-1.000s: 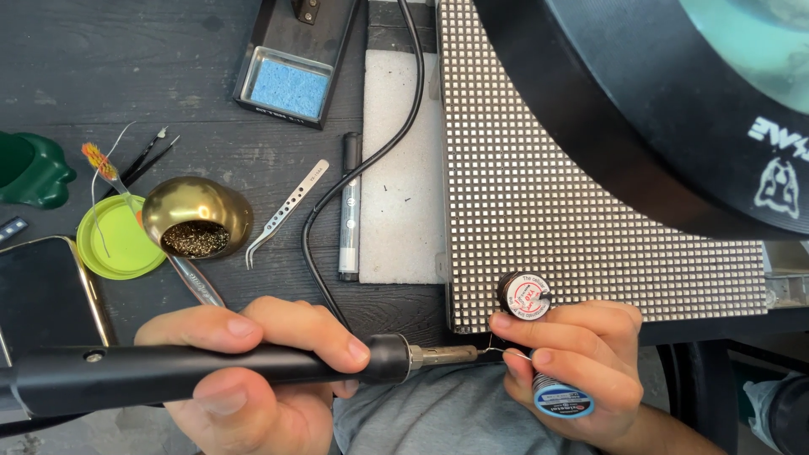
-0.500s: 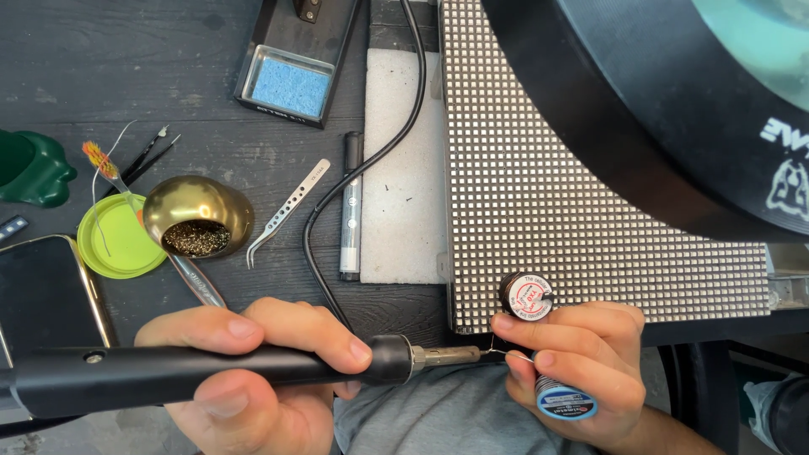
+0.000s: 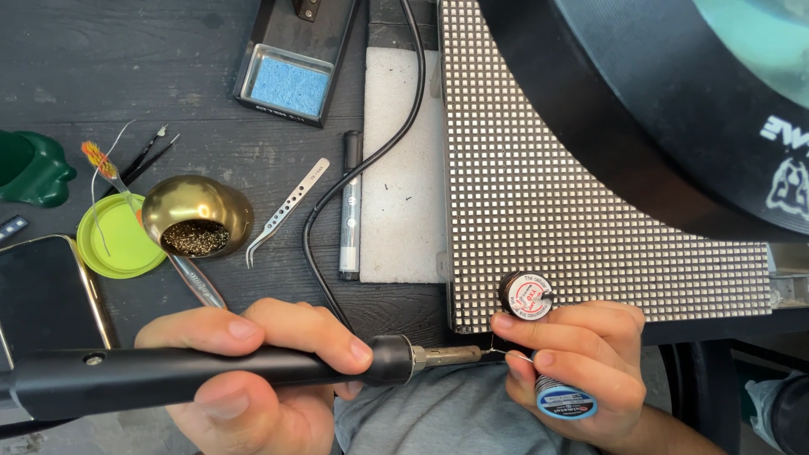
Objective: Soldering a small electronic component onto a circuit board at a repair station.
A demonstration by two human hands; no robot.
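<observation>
**Soldering iron lies level, tip to the right, at the LED panel's lower edge**

Far left: green dish [image 3: 32,167], contents not visible. Below it a dark phone [image 3: 38,299] lies flat. Beside that, a lime-green lid [image 3: 114,244] holds a thin wire and a small orange-tipped tool. A brass bowl [image 3: 198,217] overlaps the lid, tilted toward the camera, filled with brass wool.

Left hand [image 3: 244,371] is clenched around the black soldering iron [image 3: 202,375]. Long axis runs nearly horizontal, handle left, metal tip right. It sits low in the frame, over the table's near edge and the person's lap.

Centre: curved tweezers [image 3: 286,211] lie diagonally, a black pen [image 3: 351,206] lies upright in the frame, and a black cable [image 3: 371,156] snakes down to the iron. Above, a black tray [image 3: 291,55] holds a blue sponge [image 3: 289,87]. A white foam pad [image 3: 403,168] lies next to the pen.

Right: LED panel [image 3: 573,211], flat, partly under a big black disc [image 3: 674,109]. Right hand [image 3: 577,366] grips a solder spool [image 3: 566,400] and pinches a solder wire [image 3: 514,355] that meets the iron's tip just below the panel's edge. A second small spool [image 3: 527,295] sits on the panel, touching the fingers.
</observation>
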